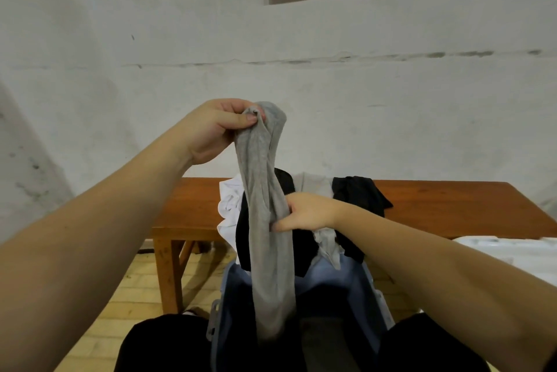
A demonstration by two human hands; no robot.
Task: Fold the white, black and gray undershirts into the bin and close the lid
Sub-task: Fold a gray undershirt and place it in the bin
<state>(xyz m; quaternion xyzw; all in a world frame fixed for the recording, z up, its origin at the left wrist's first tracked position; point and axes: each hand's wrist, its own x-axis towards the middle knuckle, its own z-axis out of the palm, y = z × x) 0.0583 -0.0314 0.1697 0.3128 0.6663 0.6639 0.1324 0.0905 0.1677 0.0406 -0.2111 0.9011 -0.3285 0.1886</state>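
A gray undershirt [268,221] hangs in a long bunched column over the open blue bin [372,296]. My left hand [220,127] pinches its top end, raised high. My right hand [304,212] grips its middle from the right. Behind it, a pile of white [229,209], black [358,194] and light gray [313,186] undershirts lies on the wooden bench and spills over the bin's far rim. Dark and gray fabric lies inside the bin, partly hidden by the hanging shirt.
The brown wooden bench [452,206] runs along a white wall. A white lid-like object [512,251] lies at the right edge. My dark-clad knees [156,341] flank the bin. The floor is yellow brick.
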